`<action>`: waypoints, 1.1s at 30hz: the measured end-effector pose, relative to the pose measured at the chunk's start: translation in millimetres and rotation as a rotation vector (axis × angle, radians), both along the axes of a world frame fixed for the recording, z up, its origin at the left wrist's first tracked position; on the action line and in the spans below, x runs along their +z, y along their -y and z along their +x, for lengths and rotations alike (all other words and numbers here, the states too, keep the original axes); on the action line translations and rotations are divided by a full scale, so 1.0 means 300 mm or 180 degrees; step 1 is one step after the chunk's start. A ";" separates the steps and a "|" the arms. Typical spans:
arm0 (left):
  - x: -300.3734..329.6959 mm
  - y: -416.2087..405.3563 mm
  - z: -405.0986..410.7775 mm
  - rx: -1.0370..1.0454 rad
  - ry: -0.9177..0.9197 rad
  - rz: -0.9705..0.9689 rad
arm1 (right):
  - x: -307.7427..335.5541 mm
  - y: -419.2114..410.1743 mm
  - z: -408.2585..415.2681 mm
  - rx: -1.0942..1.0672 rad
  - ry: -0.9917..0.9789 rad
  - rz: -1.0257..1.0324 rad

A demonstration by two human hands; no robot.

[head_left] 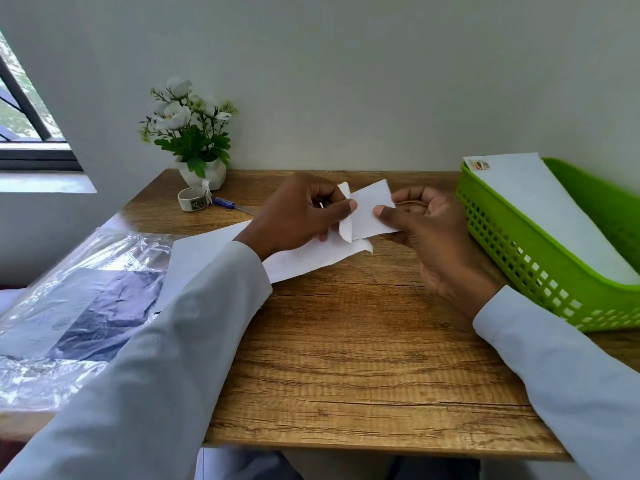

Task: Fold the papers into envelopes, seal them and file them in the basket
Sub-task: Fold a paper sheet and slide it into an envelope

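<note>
Though small, paper (369, 213) between both hands

Soft window daylight, edges warped

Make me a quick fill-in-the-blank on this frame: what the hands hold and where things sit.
1. Both the left hand and the right hand pinch a small piece of ____ paper.
2. The basket is ____ in colour.
3. An envelope already lies in the ____.
4. The tape roll sits beside a potted ____.

Missing words: white; green; basket; plant
</note>
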State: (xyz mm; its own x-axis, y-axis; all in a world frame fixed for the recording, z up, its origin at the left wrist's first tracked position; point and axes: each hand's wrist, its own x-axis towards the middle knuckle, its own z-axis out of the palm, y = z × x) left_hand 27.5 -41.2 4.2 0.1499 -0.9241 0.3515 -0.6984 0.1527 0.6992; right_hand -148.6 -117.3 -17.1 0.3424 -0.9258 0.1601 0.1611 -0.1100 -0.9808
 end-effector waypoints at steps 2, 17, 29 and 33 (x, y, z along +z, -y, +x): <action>0.002 0.008 -0.019 -0.0092 0.0013 -0.0039 | -0.008 -0.011 0.003 0.0163 -0.0004 -0.0040; -0.005 0.014 -0.059 -0.0060 -0.0397 -0.0187 | 0.018 -0.021 -0.022 0.0767 -0.0672 -0.0605; 0.118 -0.052 -0.106 -0.1104 -0.2377 -0.0068 | 0.050 0.047 -0.062 0.1984 0.0451 -0.0024; 0.165 -0.083 -0.123 -0.1888 -0.3859 0.0642 | 0.097 -0.004 -0.053 0.1766 0.0786 -0.0113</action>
State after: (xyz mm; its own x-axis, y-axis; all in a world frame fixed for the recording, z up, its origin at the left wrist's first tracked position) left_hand -9.4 -16.3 53.6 -0.1686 -0.9761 0.1369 0.4981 0.0355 0.8664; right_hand -164.5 -116.2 12.0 0.7212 -0.6124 0.3238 0.4260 0.0236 -0.9044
